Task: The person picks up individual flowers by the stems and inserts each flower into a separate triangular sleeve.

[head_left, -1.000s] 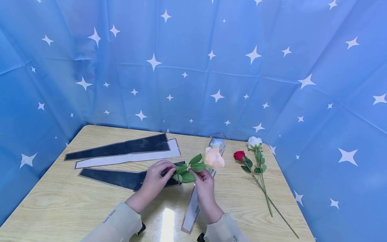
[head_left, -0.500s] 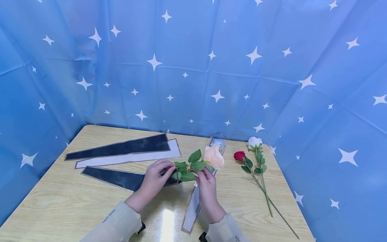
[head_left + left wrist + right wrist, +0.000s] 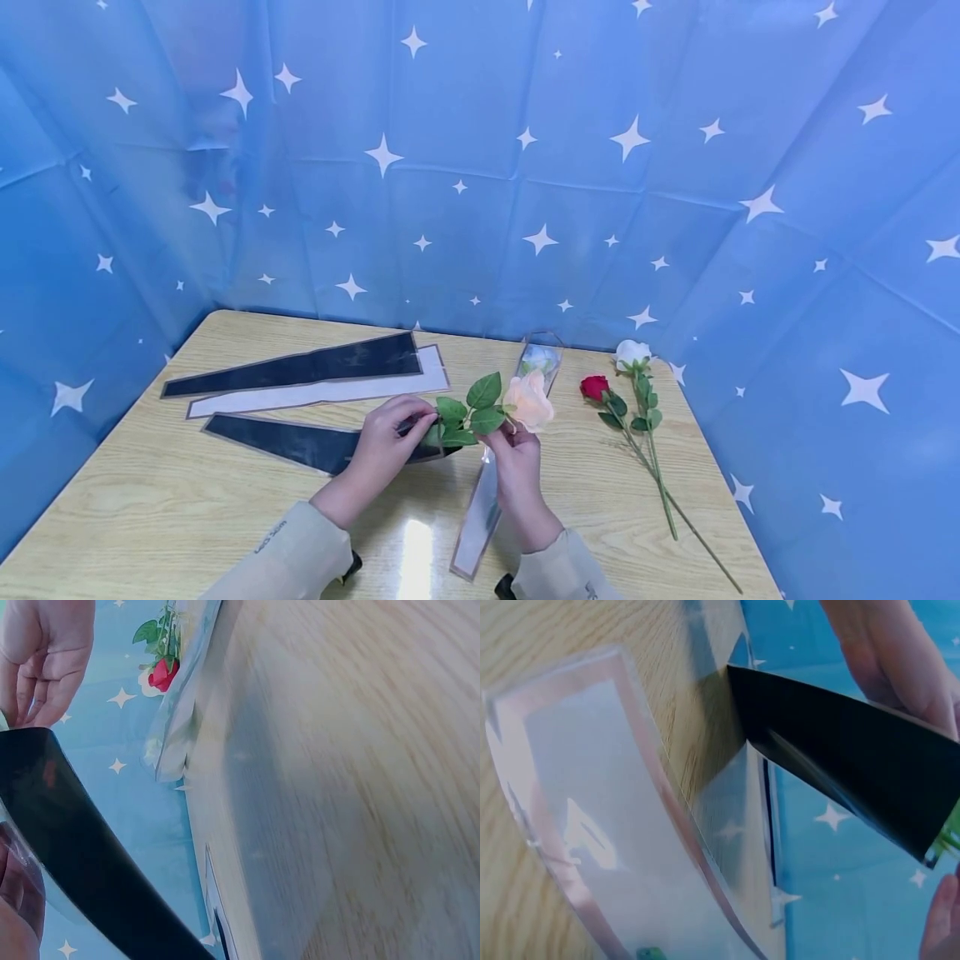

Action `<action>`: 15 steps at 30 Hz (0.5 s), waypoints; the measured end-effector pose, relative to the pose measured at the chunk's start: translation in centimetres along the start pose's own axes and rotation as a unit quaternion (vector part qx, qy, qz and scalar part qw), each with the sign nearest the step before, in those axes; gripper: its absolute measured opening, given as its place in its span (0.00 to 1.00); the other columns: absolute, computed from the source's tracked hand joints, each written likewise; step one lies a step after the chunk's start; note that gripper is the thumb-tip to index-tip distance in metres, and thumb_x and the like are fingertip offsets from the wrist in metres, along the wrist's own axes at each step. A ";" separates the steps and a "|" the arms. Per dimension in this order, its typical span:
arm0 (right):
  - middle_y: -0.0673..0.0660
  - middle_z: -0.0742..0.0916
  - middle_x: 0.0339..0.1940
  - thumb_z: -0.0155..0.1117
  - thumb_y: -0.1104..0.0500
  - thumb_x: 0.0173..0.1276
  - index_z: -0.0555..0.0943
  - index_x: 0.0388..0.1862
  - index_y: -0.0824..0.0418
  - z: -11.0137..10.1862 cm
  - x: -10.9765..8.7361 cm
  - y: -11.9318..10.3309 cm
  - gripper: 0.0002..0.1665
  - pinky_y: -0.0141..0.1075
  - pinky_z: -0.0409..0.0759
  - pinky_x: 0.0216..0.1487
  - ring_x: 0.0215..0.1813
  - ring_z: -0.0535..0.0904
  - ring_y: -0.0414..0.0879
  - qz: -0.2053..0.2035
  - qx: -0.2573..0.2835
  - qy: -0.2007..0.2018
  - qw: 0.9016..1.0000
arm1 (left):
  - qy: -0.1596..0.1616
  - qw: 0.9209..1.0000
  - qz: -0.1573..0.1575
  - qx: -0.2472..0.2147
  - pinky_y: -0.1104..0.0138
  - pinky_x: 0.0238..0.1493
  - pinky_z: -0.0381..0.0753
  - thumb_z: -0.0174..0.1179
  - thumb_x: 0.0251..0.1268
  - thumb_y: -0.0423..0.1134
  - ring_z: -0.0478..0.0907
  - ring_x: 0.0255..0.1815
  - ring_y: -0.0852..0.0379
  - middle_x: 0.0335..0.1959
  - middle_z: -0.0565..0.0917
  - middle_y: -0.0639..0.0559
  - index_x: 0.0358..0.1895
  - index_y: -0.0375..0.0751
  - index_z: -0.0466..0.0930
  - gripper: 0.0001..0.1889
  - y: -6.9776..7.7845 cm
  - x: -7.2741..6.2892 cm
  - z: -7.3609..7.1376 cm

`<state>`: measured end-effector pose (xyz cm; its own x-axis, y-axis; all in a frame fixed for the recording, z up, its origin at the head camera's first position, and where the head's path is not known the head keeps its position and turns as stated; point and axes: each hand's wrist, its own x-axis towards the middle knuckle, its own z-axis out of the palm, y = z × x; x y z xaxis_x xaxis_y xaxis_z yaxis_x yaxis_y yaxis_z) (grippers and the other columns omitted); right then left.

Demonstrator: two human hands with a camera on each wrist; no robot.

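Note:
My left hand (image 3: 384,442) grips the wide mouth of a long black flower sleeve (image 3: 281,442) with clear edges, which tapers away to the left. A peach artificial rose (image 3: 529,402) lies sideways with its green leaves (image 3: 472,408) at that mouth. Its lower stem is hidden by the sleeve. Just below the bloom, my right hand (image 3: 517,479) pinches the rose's stem. In the right wrist view the black sleeve (image 3: 840,750) is bowed open, with green showing at its mouth. The left wrist view shows the sleeve (image 3: 75,840) raised over the wooden table.
A white flower sleeve (image 3: 315,393) and another black one (image 3: 300,367) lie at the back left. Under my right hand lies a clear-fronted sleeve (image 3: 475,529) with a pale blue flower (image 3: 540,358) inside. A red rose (image 3: 594,387) and a white rose (image 3: 632,354) lie crossed at the right.
The peach bloom has shifted slightly left and turned. My right hand has moved slightly right, nearer the bloom. My left hand has stayed nearly still on the sleeve.

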<state>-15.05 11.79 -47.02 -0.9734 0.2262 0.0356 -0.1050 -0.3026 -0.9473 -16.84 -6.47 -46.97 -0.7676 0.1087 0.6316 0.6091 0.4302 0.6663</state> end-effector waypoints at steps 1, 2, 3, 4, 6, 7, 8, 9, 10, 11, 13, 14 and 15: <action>0.49 0.88 0.41 0.61 0.73 0.60 0.77 0.53 0.71 0.1 -0.1 0.0 0.20 0.33 0.82 0.48 0.45 0.83 0.40 0.000 0.002 0.000 1.000 | 0.002 1.000 0.003 0.000 0.74 0.32 0.79 0.66 0.58 0.32 0.78 0.32 0.67 0.35 0.84 0.58 0.35 0.49 0.84 0.06 0.0 0.0 0.0; 0.49 0.88 0.42 0.61 0.74 0.59 0.76 0.54 0.72 0.2 -0.1 0.0 0.22 0.33 0.82 0.48 0.46 0.83 0.40 -0.001 0.005 -0.001 1.000 | 0.004 1.000 0.004 -0.001 0.74 0.32 0.79 0.66 0.57 0.31 0.78 0.32 0.66 0.34 0.84 0.58 0.34 0.48 0.84 0.06 0.1 0.1 0.0; 0.50 0.87 0.42 0.61 0.74 0.59 0.75 0.55 0.72 0.3 -0.2 0.1 0.23 0.34 0.82 0.47 0.46 0.84 0.40 -0.001 0.007 -0.001 1.000 | 0.006 1.000 0.007 -0.004 0.74 0.32 0.80 0.66 0.57 0.31 0.78 0.33 0.66 0.34 0.84 0.57 0.34 0.47 0.84 0.06 0.1 0.1 0.1; 0.50 0.87 0.43 0.61 0.74 0.58 0.74 0.56 0.72 0.5 -0.3 0.1 0.24 0.34 0.82 0.47 0.46 0.83 0.40 -0.002 0.007 -0.001 1.000 | 0.008 1.000 0.009 -0.005 0.73 0.33 0.80 0.66 0.57 0.30 0.79 0.33 0.65 0.34 0.84 0.56 0.34 0.46 0.84 0.06 0.2 0.1 0.1; 0.49 0.86 0.44 0.62 0.75 0.57 0.72 0.57 0.71 0.6 -0.5 0.2 0.27 0.33 0.81 0.49 0.48 0.83 0.39 -0.006 0.004 -0.004 1.000 | 0.010 1.000 0.011 -0.009 0.73 0.34 0.81 0.66 0.57 0.29 0.80 0.34 0.63 0.35 0.84 0.54 0.34 0.45 0.84 0.06 0.3 0.2 0.1; 0.48 0.86 0.44 0.62 0.75 0.56 0.72 0.58 0.71 0.7 -0.5 0.3 0.28 0.32 0.81 0.50 0.49 0.82 0.39 -0.007 0.002 -0.003 1.000 | 0.011 1.000 0.012 -0.011 0.72 0.33 0.81 0.65 0.56 0.29 0.80 0.34 0.63 0.35 0.84 0.54 0.34 0.44 0.84 0.06 0.4 0.2 0.1; 0.47 0.85 0.45 0.63 0.75 0.56 0.71 0.59 0.71 0.8 -0.6 0.4 0.29 0.32 0.80 0.51 0.50 0.81 0.38 -0.011 0.000 -0.005 1.000 | 0.012 1.000 0.012 -0.012 0.72 0.33 0.81 0.66 0.56 0.28 0.80 0.34 0.63 0.35 0.84 0.54 0.34 0.44 0.84 0.06 0.5 0.2 0.1; 0.46 0.85 0.46 0.63 0.75 0.56 0.70 0.59 0.71 0.8 -0.7 0.4 0.29 0.31 0.79 0.52 0.50 0.81 0.38 -0.014 -0.003 -0.005 1.000 | 0.013 1.000 0.013 -0.011 0.72 0.33 0.81 0.66 0.56 0.28 0.80 0.34 0.63 0.35 0.84 0.54 0.34 0.44 0.84 0.06 0.5 0.2 0.0; 0.46 0.84 0.46 0.63 0.76 0.56 0.70 0.59 0.71 0.9 -0.7 0.5 0.30 0.31 0.78 0.53 0.51 0.80 0.38 -0.018 -0.005 -0.007 1.000 | 0.014 1.000 0.014 -0.009 0.71 0.33 0.81 0.66 0.56 0.28 0.80 0.34 0.63 0.36 0.85 0.54 0.35 0.45 0.84 0.07 0.5 0.2 0.0; 0.46 0.84 0.46 0.63 0.75 0.56 0.70 0.60 0.71 0.9 -0.7 0.5 0.30 0.31 0.78 0.54 0.51 0.80 0.38 -0.021 -0.007 -0.008 1.000 | 0.013 1.000 0.015 -0.008 0.71 0.32 0.81 0.66 0.56 0.28 0.80 0.34 0.63 0.36 0.84 0.54 0.35 0.45 0.84 0.07 0.5 0.2 0.0; 0.47 0.84 0.47 0.64 0.74 0.57 0.70 0.60 0.70 0.8 -0.7 0.4 0.30 0.32 0.80 0.51 0.51 0.80 0.39 -0.018 -0.011 -0.008 1.000 | 0.014 1.000 0.016 -0.007 0.71 0.33 0.81 0.65 0.56 0.28 0.80 0.34 0.63 0.36 0.85 0.54 0.35 0.45 0.84 0.07 0.5 0.3 0.0; 0.47 0.83 0.48 0.64 0.73 0.58 0.70 0.61 0.68 0.8 -0.7 0.4 0.30 0.33 0.80 0.50 0.50 0.80 0.39 -0.014 -0.012 -0.008 1.000 | 0.013 1.000 0.016 -0.007 0.71 0.33 0.81 0.65 0.57 0.28 0.80 0.34 0.62 0.36 0.85 0.54 0.35 0.45 0.84 0.07 0.5 0.3 0.0; 0.47 0.83 0.48 0.65 0.71 0.59 0.70 0.62 0.67 0.7 -0.7 0.2 0.30 0.33 0.81 0.48 0.50 0.80 0.40 -0.009 -0.015 -0.008 1.000 | 0.012 1.000 0.016 -0.008 0.71 0.33 0.81 0.65 0.57 0.28 0.80 0.35 0.62 0.36 0.85 0.54 0.36 0.45 0.84 0.07 0.5 0.3 -0.1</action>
<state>-14.51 10.86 -47.04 -0.9746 0.2163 0.0575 -0.1164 -0.2707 -0.9556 -16.72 -6.26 -46.42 -0.7424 0.1005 0.6624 0.6371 0.4119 0.6515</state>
